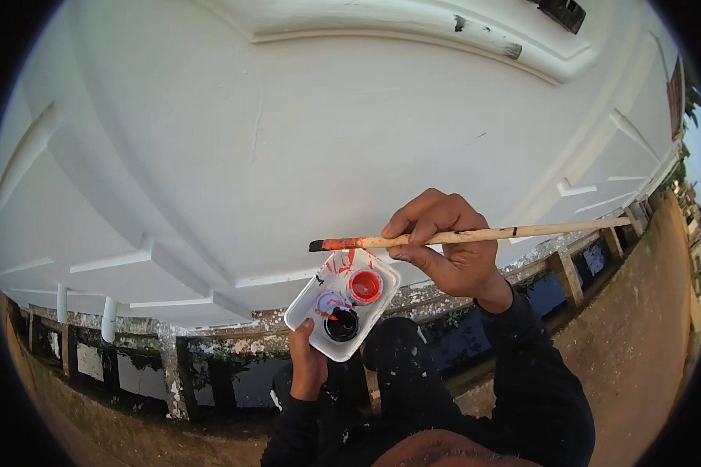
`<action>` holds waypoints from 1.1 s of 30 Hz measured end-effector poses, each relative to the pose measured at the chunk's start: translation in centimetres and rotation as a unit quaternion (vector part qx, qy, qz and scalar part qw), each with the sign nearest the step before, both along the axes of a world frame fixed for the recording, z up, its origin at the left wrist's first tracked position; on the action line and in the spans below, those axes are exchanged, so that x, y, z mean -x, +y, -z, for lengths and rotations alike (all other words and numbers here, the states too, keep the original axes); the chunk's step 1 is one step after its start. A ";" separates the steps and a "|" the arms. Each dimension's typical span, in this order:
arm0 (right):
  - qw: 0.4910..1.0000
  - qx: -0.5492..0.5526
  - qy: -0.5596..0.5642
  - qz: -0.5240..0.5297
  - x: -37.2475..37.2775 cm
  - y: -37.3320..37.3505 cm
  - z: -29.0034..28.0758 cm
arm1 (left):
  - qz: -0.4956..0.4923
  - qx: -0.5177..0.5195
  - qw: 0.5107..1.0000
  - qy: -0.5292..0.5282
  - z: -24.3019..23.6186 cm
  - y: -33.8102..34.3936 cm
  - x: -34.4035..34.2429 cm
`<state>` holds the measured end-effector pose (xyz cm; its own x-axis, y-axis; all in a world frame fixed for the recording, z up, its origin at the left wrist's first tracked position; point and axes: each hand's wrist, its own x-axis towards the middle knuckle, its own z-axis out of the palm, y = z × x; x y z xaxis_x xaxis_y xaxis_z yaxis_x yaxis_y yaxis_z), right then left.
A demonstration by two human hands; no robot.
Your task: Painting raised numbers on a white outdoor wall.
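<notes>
My right hand (448, 241) is closed round a long wooden paintbrush (545, 230), held nearly level. Its dark tip points left, and red paint coats the part beside the tip. The tip hangs just above a white plastic tray (386, 313), apart from the white wall. My left hand (308, 359) grips the tray by its lower left edge, thumb over the rim. In the tray stand a pot of red paint (366, 286), a pot of black paint (341, 324) and a whitish pot (329, 302). A small orange-tipped stick lies across the pots. Red smears mark the tray's far side.
A white moulded wall (210, 140) fills the space ahead, with a raised ledge (382, 35) at the top. Below it runs a low weathered concrete railing (171, 366) with dark water behind. Brown ground (600, 342) lies to the right. My paint-flecked dark trousers (405, 366) are below the tray.
</notes>
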<state>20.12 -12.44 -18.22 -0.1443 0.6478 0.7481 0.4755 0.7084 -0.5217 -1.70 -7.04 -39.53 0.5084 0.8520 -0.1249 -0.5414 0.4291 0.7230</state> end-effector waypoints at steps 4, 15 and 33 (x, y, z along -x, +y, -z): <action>0.994 0.025 -0.040 -0.098 0.0 3.1 -7.6 | -0.035 0.013 0.999 0.002 -3.7 -0.4 -1.9; 0.990 -0.099 0.031 -0.098 -2.5 0.7 -25.9 | -0.034 0.065 0.997 -0.022 -21.4 0.3 -2.6; 0.977 -0.080 0.034 -0.193 -4.5 2.5 -38.6 | -0.137 0.107 0.985 0.014 -35.5 -2.8 2.5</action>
